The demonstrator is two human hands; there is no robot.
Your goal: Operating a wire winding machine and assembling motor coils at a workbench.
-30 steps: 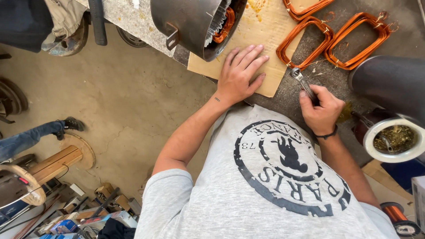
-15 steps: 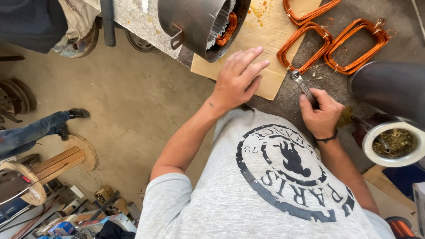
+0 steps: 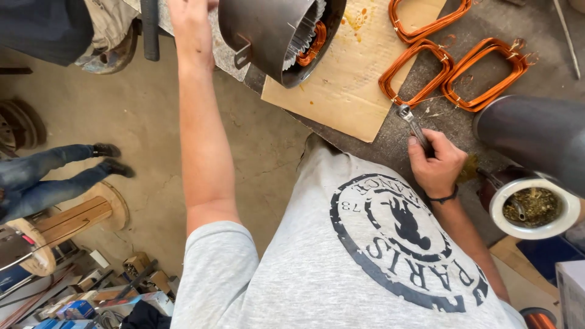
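Note:
My right hand [image 3: 436, 163] grips a pair of metal pliers [image 3: 412, 125] whose tip points at the orange copper wire coils [image 3: 451, 70] lying on the dark bench. My left arm stretches up and to the left; only the wrist and heel of my left hand [image 3: 189, 11] show at the top edge, left of the grey motor housing [image 3: 274, 33], and its fingers are out of frame. A sheet of cardboard [image 3: 353, 73] lies under the housing, which has copper winding inside.
A dark metal cylinder [image 3: 536, 137] lies at the right, with a white-rimmed cup [image 3: 535, 210] of plant matter below it. On the concrete floor at the left are another person's legs [image 3: 55, 170], a wooden cable spool [image 3: 67, 222] and scattered tools and boxes [image 3: 103, 292].
My left hand has lifted off the cardboard and swung up and left, past the motor housing to the frame's top edge. The right hand keeps hold of the pliers.

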